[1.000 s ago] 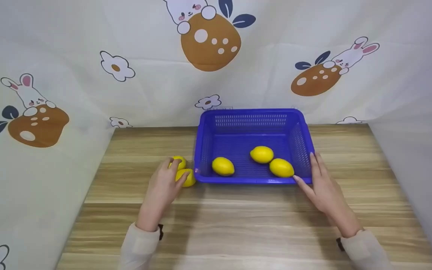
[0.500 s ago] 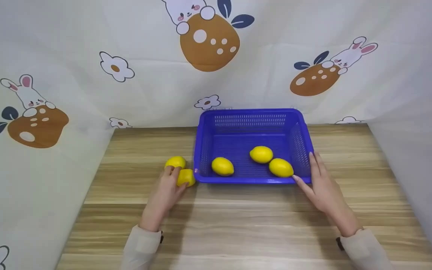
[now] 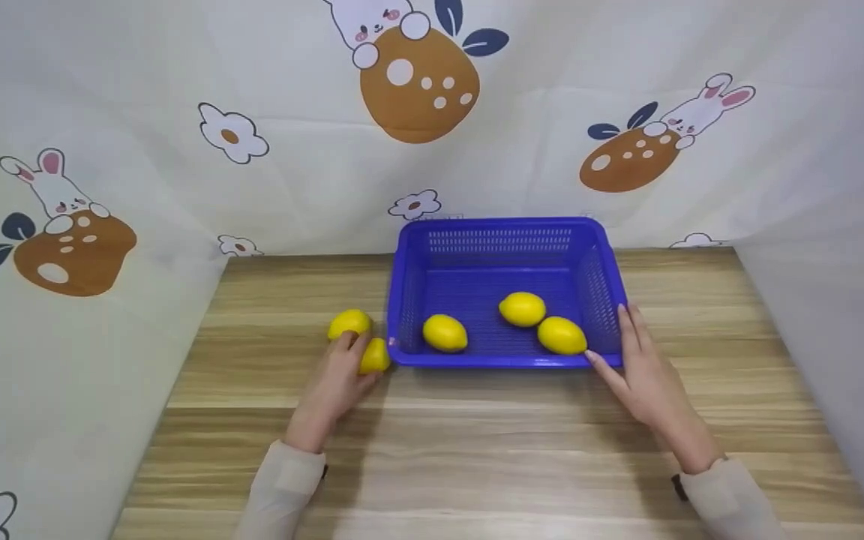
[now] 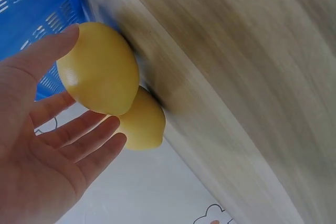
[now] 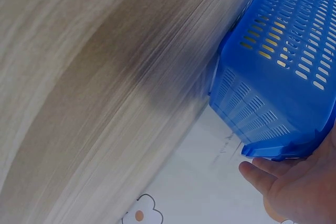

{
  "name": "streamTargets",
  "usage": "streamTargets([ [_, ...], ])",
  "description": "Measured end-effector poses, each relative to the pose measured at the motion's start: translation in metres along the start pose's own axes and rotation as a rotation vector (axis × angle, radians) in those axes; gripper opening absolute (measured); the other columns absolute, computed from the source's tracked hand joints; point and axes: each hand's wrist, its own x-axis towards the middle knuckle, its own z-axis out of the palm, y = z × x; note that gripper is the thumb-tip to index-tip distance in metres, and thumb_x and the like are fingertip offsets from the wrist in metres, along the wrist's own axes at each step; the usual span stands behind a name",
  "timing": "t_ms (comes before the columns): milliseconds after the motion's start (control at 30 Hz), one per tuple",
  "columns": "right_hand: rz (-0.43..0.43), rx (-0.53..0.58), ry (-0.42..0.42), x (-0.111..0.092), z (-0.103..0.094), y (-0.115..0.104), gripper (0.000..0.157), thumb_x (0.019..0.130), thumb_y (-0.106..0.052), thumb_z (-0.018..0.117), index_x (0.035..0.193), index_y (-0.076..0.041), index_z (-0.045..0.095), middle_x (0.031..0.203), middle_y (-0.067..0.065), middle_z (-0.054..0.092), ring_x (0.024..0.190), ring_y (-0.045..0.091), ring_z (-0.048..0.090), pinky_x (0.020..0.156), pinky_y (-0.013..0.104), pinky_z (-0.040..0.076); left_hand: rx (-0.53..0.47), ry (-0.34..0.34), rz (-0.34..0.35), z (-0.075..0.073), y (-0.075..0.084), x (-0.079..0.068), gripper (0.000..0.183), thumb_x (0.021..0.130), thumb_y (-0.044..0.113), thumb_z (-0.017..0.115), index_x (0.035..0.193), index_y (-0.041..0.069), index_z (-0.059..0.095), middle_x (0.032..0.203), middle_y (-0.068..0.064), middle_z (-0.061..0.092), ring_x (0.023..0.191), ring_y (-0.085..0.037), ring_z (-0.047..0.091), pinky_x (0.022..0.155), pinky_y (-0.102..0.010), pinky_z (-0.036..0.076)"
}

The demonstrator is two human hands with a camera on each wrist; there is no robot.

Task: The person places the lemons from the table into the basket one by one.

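Note:
My left hand (image 3: 335, 382) is at a yellow lemon (image 3: 375, 355) just left of the blue basket (image 3: 507, 361). In the left wrist view, the thumb lies on one side of this lemon (image 4: 100, 69) and the fingers reach round the other, pinching it. A second lemon (image 3: 349, 323) sits behind, beyond the fingertips. My right hand (image 3: 653, 386) rests against the basket's front right corner, its fingers straight along the right rim and its thumb at the front rim. Inside the basket lie three lemons, one at left (image 3: 445, 334) and two touching near the right.
The wooden table (image 3: 477, 450) extends in front of the basket and to both sides. Behind and beside it hangs a pale cloth (image 3: 289, 187) printed with rabbits and flowers. The basket stands close to the back cloth.
My left hand has shifted from over the farther lemon toward the nearer one and closed its fingers round it. My right hand, the basket and the lemons inside have stayed in place.

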Motion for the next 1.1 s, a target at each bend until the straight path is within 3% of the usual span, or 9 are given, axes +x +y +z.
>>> streamTargets([
  [367,0.002,-0.010,-0.002,0.001,0.000,0.000,0.085,0.108,-0.040,0.059,0.165,0.007,0.018,0.171,0.033,0.014,0.148,0.059,0.034,0.115,0.073,0.035,-0.015,-0.060,-0.013,0.004,-0.004,0.005,0.062,0.082,0.010,0.091,0.133,-0.012,0.063,0.127,-0.028,0.062,0.117,-0.047,0.063,0.101,-0.059,0.055],
  [600,0.012,-0.015,-0.005,0.001,0.000,0.001,0.086,0.108,-0.042,0.059,0.165,0.006,0.017,0.171,0.032,0.015,0.142,0.061,0.041,0.108,0.076,0.041,-0.091,-0.040,0.003,0.006,-0.004,0.007,0.065,0.079,0.002,0.090,0.135,-0.014,0.060,0.131,-0.033,0.060,0.118,-0.051,0.061,0.105,-0.061,0.053],
  [867,0.015,-0.013,-0.010,0.001,-0.001,0.000,0.086,0.108,-0.042,0.059,0.166,0.006,0.016,0.172,0.032,0.013,0.144,0.061,0.038,0.110,0.076,0.039,-0.114,-0.062,-0.047,0.012,-0.008,0.008,0.066,0.082,0.008,0.090,0.136,-0.014,0.059,0.132,-0.034,0.058,0.122,-0.052,0.060,0.108,-0.061,0.050],
  [1100,0.009,-0.011,0.001,0.001,0.001,0.001,0.086,0.107,-0.040,0.060,0.165,0.006,0.017,0.172,0.032,0.014,0.144,0.061,0.038,0.112,0.075,0.038,-0.119,-0.036,-0.027,0.016,-0.011,0.009,0.066,0.081,0.004,0.090,0.135,-0.015,0.059,0.130,-0.035,0.058,0.120,-0.053,0.060,0.107,-0.062,0.050],
])
